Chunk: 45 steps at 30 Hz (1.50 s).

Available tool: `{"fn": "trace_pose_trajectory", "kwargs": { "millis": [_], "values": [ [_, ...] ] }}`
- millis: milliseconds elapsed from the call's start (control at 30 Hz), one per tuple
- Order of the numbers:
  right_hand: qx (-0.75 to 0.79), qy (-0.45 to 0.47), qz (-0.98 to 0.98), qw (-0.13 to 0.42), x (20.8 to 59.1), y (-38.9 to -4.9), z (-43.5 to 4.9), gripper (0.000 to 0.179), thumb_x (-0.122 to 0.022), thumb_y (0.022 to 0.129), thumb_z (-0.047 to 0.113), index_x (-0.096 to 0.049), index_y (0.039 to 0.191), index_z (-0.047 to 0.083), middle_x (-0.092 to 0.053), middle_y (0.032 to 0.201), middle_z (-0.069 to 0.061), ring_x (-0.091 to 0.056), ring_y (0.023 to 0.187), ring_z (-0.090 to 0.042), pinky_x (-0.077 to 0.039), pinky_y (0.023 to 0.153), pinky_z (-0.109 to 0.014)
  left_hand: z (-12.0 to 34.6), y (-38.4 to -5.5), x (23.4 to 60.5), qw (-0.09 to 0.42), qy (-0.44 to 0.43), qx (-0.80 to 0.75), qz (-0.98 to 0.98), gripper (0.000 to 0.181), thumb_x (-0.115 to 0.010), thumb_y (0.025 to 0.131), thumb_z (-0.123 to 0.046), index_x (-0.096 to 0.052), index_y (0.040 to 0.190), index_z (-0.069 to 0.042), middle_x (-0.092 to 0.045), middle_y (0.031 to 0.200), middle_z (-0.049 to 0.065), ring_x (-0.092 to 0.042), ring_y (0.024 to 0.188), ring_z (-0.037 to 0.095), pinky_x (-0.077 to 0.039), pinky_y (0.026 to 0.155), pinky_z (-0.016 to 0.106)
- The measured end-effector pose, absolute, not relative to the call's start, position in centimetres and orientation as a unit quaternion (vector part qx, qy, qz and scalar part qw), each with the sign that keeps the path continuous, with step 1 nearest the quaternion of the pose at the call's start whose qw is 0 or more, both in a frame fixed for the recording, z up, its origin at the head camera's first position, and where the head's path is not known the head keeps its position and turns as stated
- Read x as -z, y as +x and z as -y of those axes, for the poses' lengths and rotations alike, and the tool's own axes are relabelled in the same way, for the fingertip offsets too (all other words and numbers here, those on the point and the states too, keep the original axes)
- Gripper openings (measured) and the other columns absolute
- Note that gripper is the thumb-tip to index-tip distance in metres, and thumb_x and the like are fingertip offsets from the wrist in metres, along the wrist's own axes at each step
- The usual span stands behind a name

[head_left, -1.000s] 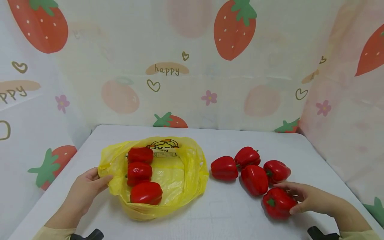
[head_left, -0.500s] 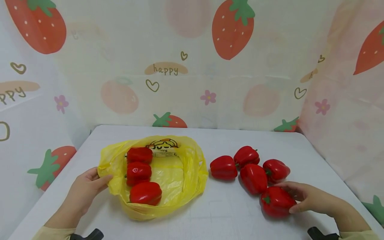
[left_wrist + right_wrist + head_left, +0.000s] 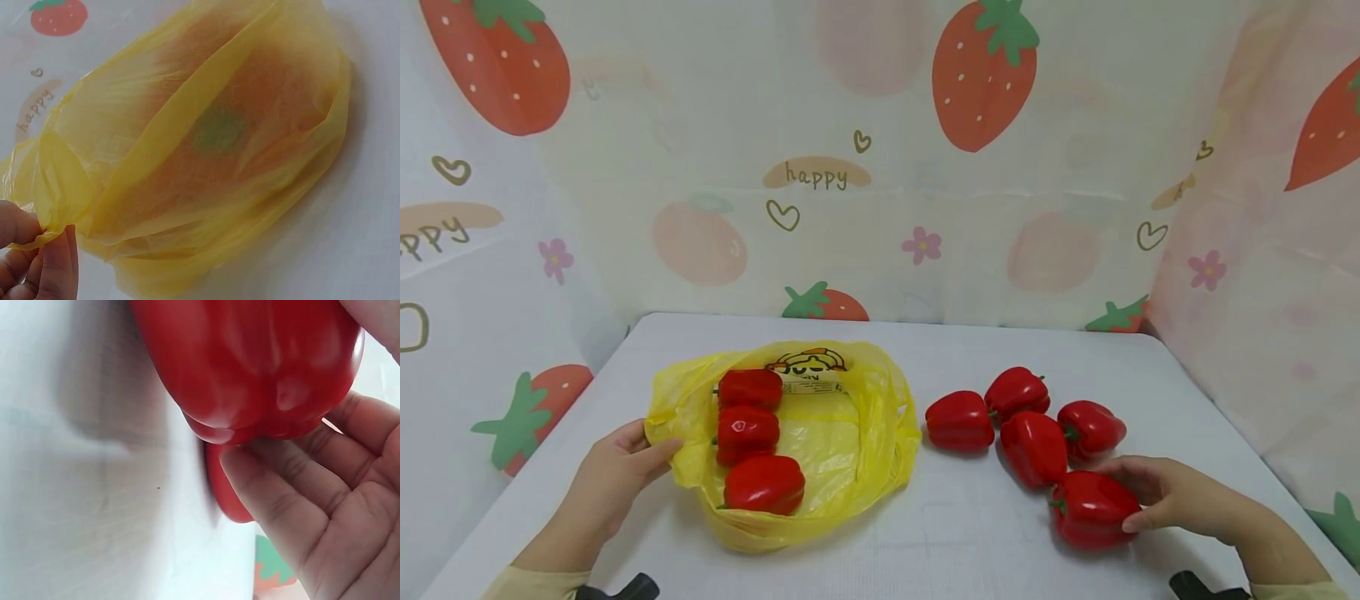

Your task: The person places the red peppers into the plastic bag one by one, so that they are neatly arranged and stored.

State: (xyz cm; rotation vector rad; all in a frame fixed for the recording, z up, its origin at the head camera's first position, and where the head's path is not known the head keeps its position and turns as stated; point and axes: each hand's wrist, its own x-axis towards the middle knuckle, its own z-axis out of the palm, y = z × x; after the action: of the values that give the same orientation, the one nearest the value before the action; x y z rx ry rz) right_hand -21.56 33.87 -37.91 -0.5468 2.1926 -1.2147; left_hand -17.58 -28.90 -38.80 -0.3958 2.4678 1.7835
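At the left, my left hand (image 3: pixel 613 475) pinches the rim of a yellow plastic bag (image 3: pixel 823 433) between thumb and fingers. The bag lies with its mouth spread, and three red bell peppers (image 3: pixel 748 435) sit in a column in its left part. In the left wrist view, the pinched yellow film (image 3: pixel 65 187) bunches at my fingertips, and red and green show through the bag. My right hand (image 3: pixel 1187 500) holds a red bell pepper (image 3: pixel 1093 510) at the front right, thumb on the near side, fingers (image 3: pixel 275 497) at its blossom end. Its stem points left.
Several more red bell peppers (image 3: pixel 1033 450) cluster just behind the held one, right of the bag. They all stand on a white table (image 3: pixel 917 533). A strawberry-printed cloth (image 3: pixel 880 242) hangs behind the table and along both sides.
The pepper at my right hand has turned, its green stem swinging from facing front to pointing left, and it has shifted slightly left. My left hand and the bag have stayed put.
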Motion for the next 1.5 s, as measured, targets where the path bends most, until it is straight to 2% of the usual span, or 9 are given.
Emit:
{"fn": "trace_pose_trajectory", "kwargs": {
  "millis": [100, 267, 633, 900, 1167, 1400, 1500],
  "values": [
    [0.458, -0.204, -0.816, 0.287, 37.8, -21.6, -33.9, 0.057, -0.068, 0.08, 0.009, -0.043, 0.13, -0.004, -0.049, 0.123, -0.023, -0.052, 0.101, -0.01, -0.055, 0.077, -0.032, 28.9, -17.5, 38.8, 0.038, -0.13, -0.583, -0.801, 0.072, -0.058, 0.088, -0.038, -0.027, 0.142, -0.001, -0.038, 0.14, 0.019, -0.056, 0.098, 0.003, -0.046, 0.09, 0.033],
    [0.462, -0.212, -0.813, 0.286, 37.1, -21.6, -33.5, 0.06, -0.07, 0.078, 0.009, -0.042, 0.129, -0.006, -0.048, 0.122, -0.026, -0.054, 0.099, -0.006, -0.055, 0.076, -0.034, 28.8, -17.5, 38.7, 0.04, -0.133, -0.584, -0.8, 0.071, -0.058, 0.089, -0.036, -0.027, 0.142, 0.0, -0.037, 0.14, 0.02, -0.055, 0.098, 0.003, -0.045, 0.091, 0.034],
    [0.434, -0.265, -0.825, 0.245, 35.4, -22.4, -31.2, 0.057, -0.071, 0.078, 0.011, -0.045, 0.126, -0.004, -0.047, 0.122, -0.026, -0.054, 0.102, -0.003, -0.055, 0.076, -0.032, 29.0, -17.6, 39.1, 0.037, -0.133, -0.586, -0.798, 0.072, -0.058, 0.088, -0.038, -0.028, 0.141, 0.0, -0.037, 0.14, 0.02, -0.055, 0.095, -0.001, -0.047, 0.089, 0.03],
    [0.412, -0.3, -0.837, 0.197, 34.2, -23.5, -28.9, 0.056, -0.073, 0.076, 0.013, -0.048, 0.125, 0.001, -0.047, 0.121, -0.023, -0.055, 0.102, -0.01, -0.055, 0.076, -0.03, 29.1, -17.7, 39.2, 0.038, -0.131, -0.585, -0.8, 0.071, -0.057, 0.089, -0.038, -0.027, 0.142, -0.001, -0.037, 0.14, 0.019, -0.054, 0.096, -0.001, -0.047, 0.089, 0.03],
    [0.414, -0.353, -0.82, 0.176, 33.5, -25.3, -26.3, 0.055, -0.073, 0.077, 0.013, -0.049, 0.125, 0.003, -0.053, 0.12, -0.017, -0.056, 0.105, -0.014, -0.052, 0.083, -0.028, 29.0, -17.8, 39.1, 0.038, -0.134, -0.577, -0.805, 0.073, -0.058, 0.088, -0.042, -0.028, 0.142, -0.003, -0.039, 0.139, 0.018, -0.055, 0.1, 0.005, -0.047, 0.089, 0.031],
    [0.396, -0.361, -0.832, 0.143, 32.7, -26.5, -23.6, 0.056, -0.075, 0.075, 0.019, -0.051, 0.124, 0.008, -0.055, 0.118, -0.009, -0.054, 0.106, -0.015, -0.052, 0.084, -0.026, 29.0, -18.0, 39.3, 0.036, -0.137, -0.578, -0.804, 0.075, -0.058, 0.087, -0.043, -0.027, 0.143, -0.004, -0.039, 0.139, 0.018, -0.055, 0.103, 0.008, -0.047, 0.089, 0.031],
    [0.396, -0.361, -0.831, 0.146, 32.4, -27.0, -22.4, 0.056, -0.075, 0.076, 0.021, -0.05, 0.125, 0.009, -0.056, 0.118, -0.006, -0.054, 0.107, -0.017, -0.051, 0.086, -0.026, 29.0, -18.1, 39.3, 0.037, -0.138, -0.577, -0.804, 0.075, -0.058, 0.087, -0.043, -0.027, 0.143, -0.004, -0.039, 0.139, 0.018, -0.055, 0.103, 0.009, -0.047, 0.089, 0.031]
  ]
}}
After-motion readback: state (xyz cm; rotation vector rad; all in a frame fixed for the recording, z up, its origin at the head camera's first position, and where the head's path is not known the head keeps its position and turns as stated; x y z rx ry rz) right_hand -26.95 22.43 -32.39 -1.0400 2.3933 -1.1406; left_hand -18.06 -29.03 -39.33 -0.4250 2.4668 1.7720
